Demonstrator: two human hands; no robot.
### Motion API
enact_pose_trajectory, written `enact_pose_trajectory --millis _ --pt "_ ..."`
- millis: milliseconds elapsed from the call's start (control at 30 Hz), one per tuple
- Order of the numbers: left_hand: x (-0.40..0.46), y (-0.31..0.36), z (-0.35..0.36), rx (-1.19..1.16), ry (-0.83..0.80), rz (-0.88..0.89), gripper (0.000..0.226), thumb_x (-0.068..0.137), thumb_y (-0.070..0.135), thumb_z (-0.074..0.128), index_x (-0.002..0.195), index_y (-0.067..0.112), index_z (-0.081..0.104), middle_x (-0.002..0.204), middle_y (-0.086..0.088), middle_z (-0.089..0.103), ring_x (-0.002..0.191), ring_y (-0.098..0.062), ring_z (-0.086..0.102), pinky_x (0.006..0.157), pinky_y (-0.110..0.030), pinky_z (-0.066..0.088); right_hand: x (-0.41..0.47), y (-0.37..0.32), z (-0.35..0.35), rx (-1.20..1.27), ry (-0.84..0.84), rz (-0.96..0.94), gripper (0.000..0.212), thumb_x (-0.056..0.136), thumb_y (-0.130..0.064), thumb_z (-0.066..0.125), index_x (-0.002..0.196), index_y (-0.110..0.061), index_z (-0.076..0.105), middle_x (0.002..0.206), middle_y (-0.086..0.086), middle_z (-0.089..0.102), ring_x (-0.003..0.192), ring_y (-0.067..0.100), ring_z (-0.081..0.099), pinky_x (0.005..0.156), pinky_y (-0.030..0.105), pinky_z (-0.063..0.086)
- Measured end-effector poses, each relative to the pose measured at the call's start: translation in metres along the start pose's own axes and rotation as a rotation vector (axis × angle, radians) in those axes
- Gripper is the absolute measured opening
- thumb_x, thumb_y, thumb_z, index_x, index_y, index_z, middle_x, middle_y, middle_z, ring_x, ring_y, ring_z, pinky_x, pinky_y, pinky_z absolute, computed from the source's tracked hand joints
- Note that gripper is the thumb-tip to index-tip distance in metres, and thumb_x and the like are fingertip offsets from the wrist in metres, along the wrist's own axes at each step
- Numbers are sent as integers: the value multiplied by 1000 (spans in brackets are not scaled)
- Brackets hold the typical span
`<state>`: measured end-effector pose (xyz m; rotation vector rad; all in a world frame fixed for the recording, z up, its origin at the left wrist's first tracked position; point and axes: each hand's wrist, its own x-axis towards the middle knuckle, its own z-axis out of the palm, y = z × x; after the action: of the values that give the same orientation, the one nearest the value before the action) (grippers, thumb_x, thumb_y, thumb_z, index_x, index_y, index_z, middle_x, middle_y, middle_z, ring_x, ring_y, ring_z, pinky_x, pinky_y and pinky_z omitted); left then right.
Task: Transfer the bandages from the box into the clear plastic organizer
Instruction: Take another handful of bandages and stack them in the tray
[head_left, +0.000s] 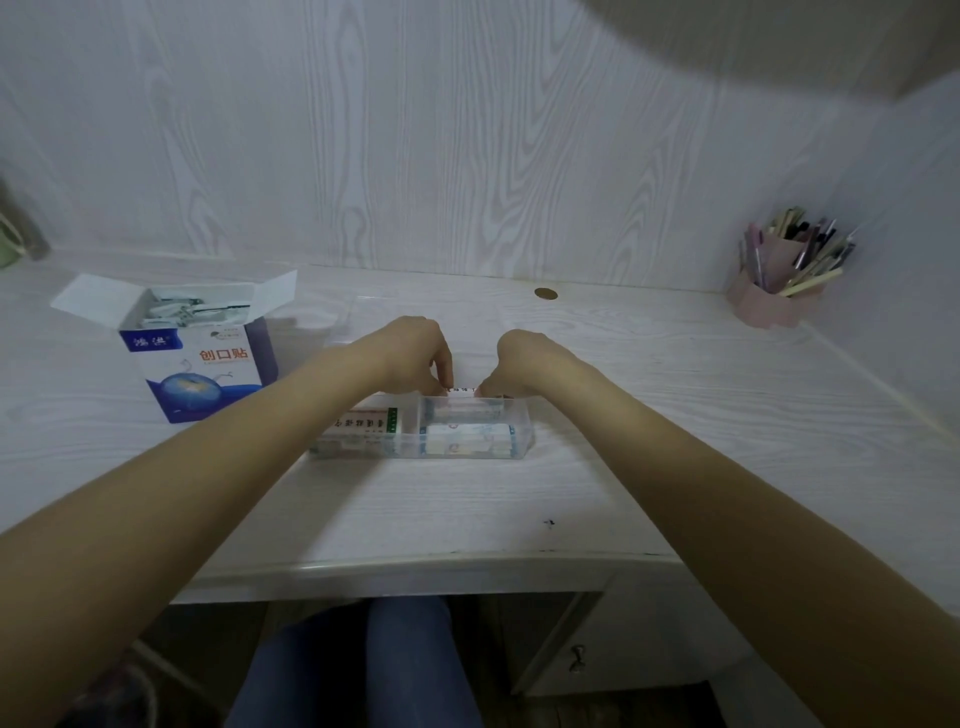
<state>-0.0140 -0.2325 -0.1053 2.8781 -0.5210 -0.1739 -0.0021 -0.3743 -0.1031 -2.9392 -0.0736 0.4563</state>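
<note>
Both hands, left (415, 353) and right (511, 364), pinch a bandage strip (461, 389) in a narrow grip over the clear organizer (524, 441); open box (200, 358) on worktop (675, 415)

This looks like a study nook in a home or dormitory room. A pale wood-grain worktop (649, 395) sits closed in by matching panelled walls (467, 156) behind and to the right. A pink pen holder (774, 301) crammed with pens and pencils stands in the far right corner, and a drawer with a metal handle (576, 657) hangs beneath the front edge.
</note>
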Motion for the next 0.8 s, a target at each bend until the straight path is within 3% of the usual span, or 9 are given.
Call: enact_pose_trajectory --millis 100,200,367,567,633,733,800 --pt "2 0 1 -5 -18 -17 17 87 18 65 102 13 72 107 -5 65 104 -19 56 76 -20 36 0 1 1 16 -11 -13 36 85 -34 66 70 -14 41 76 0 44 87 24 50 71 31 39" --pt "3 1 1 -4 -37 -17 18 88 17 65 103 12 71 109 -5 65 106 -20 56 77 -20 36 -1 2 1 31 -20 -23 35 86 -32 65 69 -13 41 75 0 44 84 23 49 63 28 37" --pt "-4 1 -6 -18 10 7 20 84 22 69 102 13 71 92 1 53 96 -18 53 76 -22 36 -14 3 -6 39 -25 -60 37 89 -32 62 69 -12 39 74 1 43 84 21 48 51 23 32" --pt "-30 -4 -22 -72 187 7 22 87 28 65 105 17 68 91 2 46 79 -10 43 73 -22 32 -33 0 -20 73 -58 -64 29 93 -33 57 80 -8 50 101 5 60 88 21 49 74 29 40" --pt "-42 -7 -28 -96 269 3 21 89 27 62 107 17 67 96 0 48 76 -7 42 73 -21 30 -35 -2 -22 65 -7 -32 31 92 -32 57 73 -10 48 95 3 59 85 22 51 73 30 41" --pt "-62 -17 -36 -115 397 -16 19 91 24 60 107 17 66 98 0 46 77 -9 46 73 -19 30 -43 -13 -27 35 131 -4 32 92 -28 57 69 -12 41 82 4 49 70 19 48 59 27 35" --pt "-74 -27 -40 -140 490 -44 20 91 22 59 109 16 65 99 1 45 81 -12 51 75 -19 31 -51 -27 -31 81 184 -86 36 92 -27 58 66 -11 38 70 4 41 61 18 43 52 26 30"
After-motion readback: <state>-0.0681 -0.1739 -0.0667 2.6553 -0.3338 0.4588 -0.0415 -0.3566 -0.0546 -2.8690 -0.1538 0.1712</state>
